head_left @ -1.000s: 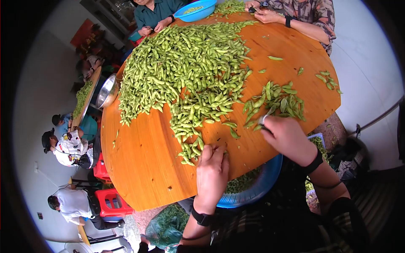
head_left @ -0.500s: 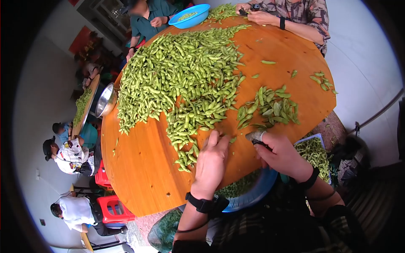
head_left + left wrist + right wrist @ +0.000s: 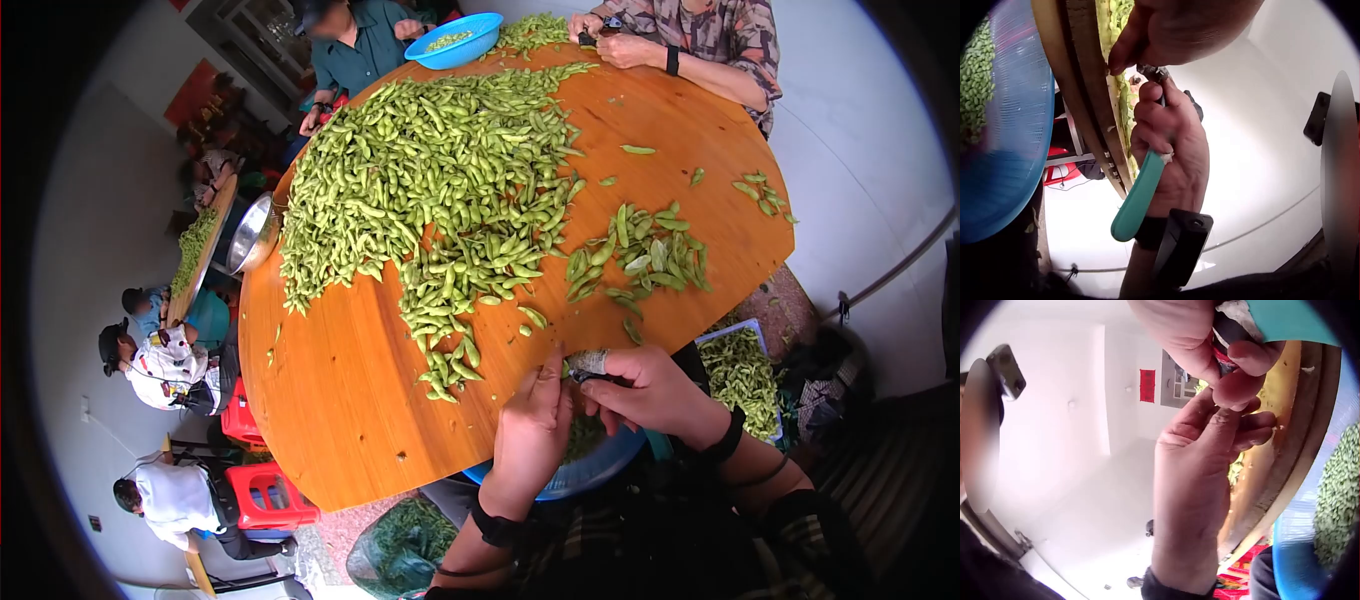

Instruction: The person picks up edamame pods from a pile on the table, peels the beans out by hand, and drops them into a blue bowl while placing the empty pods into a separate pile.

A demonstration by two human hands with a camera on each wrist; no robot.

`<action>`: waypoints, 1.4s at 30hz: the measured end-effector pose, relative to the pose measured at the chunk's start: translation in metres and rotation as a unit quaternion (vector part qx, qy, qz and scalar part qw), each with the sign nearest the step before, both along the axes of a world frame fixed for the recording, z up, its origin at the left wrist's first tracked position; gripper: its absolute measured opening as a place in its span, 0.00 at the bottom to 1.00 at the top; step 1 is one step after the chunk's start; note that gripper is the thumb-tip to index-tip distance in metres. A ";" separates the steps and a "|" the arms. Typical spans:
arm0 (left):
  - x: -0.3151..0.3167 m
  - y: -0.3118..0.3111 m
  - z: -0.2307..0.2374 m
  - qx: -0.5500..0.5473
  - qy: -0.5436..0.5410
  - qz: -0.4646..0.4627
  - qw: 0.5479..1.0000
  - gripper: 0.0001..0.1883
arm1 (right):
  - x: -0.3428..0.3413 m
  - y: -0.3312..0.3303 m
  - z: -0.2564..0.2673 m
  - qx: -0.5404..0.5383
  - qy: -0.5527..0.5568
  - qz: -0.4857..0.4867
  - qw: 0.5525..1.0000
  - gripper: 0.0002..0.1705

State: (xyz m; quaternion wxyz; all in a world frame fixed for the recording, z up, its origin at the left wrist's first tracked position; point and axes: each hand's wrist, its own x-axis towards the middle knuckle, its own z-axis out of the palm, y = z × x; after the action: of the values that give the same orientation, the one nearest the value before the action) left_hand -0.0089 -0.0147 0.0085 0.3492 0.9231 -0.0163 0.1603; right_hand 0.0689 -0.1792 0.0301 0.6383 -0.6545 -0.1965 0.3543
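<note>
Right hand point(image 3: 665, 392) curls round a teal-handled tool point(image 3: 1138, 201); left hand point(image 3: 530, 430), nearly closed, seemingly pinches a pod point(image 3: 566, 369) at its fingertips; keep strokes shallow, tub point(image 3: 1034, 194) below the fingers

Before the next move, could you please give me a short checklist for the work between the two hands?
1. Right hand holding the turquoise handle: ok.
2. Left hand close to the right: ok.
3. Left hand pinching a pod: cannot tell; the contact is hidden.
4. Blue basin with shelled beans below the edge of the wooden table: ok.
5. Green pods piled in front: ok.
</note>
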 end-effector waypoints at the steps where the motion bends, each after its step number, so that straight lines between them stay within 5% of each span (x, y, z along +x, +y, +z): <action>1: -0.001 -0.001 0.000 -0.001 -0.001 0.000 1.000 0.28 | -0.002 -0.001 -0.001 0.007 -0.004 0.009 1.000 0.08; 7: -0.006 -0.004 0.005 0.050 0.003 0.010 0.999 0.26 | -0.009 0.001 -0.006 0.045 -0.010 -0.002 0.999 0.06; 16: -0.011 0.004 0.002 -0.039 -0.005 -0.022 0.999 0.20 | -0.020 0.008 -0.021 0.091 0.068 -0.032 0.993 0.07; 18: -0.012 0.005 -0.003 -0.214 0.057 -0.029 0.975 0.17 | -0.019 0.006 -0.019 0.093 0.087 -0.034 0.991 0.08; 19: -0.013 0.006 -0.005 -0.214 0.058 -0.028 0.975 0.17 | -0.017 0.004 -0.014 0.077 0.100 -0.023 0.992 0.07; 21: -0.013 0.009 -0.007 -0.460 0.145 -0.025 0.875 0.16 | -0.017 0.001 -0.008 0.062 0.114 -0.012 0.991 0.06; 24: -0.015 0.013 -0.004 -0.518 0.157 -0.018 0.841 0.14 | -0.020 0.001 -0.008 0.055 0.102 0.005 0.993 0.12; 26: -0.016 0.008 0.003 -0.554 0.168 0.029 0.815 0.13 | -0.029 0.008 -0.012 0.085 -0.207 -0.023 0.974 0.17; 31: -0.025 0.006 0.000 -0.521 0.157 0.050 0.837 0.16 | -0.030 0.011 -0.008 0.100 -0.288 -0.005 0.953 0.19; 33: -0.031 0.002 0.003 -0.515 0.124 0.043 0.847 0.15 | -0.032 0.004 0.009 0.061 -0.068 0.021 0.996 0.15; 35: -0.035 -0.005 0.000 -0.505 0.111 0.056 0.854 0.13 | -0.030 0.002 0.009 0.051 -0.091 0.010 0.995 0.13; 39: -0.043 -0.007 -0.016 -0.379 0.045 0.044 0.923 0.10 | -0.032 0.005 0.001 0.086 -0.196 -0.024 0.977 0.07; 41: -0.044 -0.002 -0.021 -0.108 -0.012 0.052 0.993 0.06 | -0.033 0.003 0.000 0.065 -0.203 -0.027 0.977 0.08; 42: -0.045 -0.004 -0.016 -0.108 -0.011 0.051 0.993 0.06 | -0.034 0.002 -0.001 0.043 -0.209 -0.031 0.976 0.08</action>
State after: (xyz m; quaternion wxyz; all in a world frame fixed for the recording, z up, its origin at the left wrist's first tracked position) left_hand -0.0543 -0.0190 -0.0078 0.4381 0.8778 0.0447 0.1886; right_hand 0.0347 -0.1769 0.0289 0.6215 -0.6916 -0.3207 0.1806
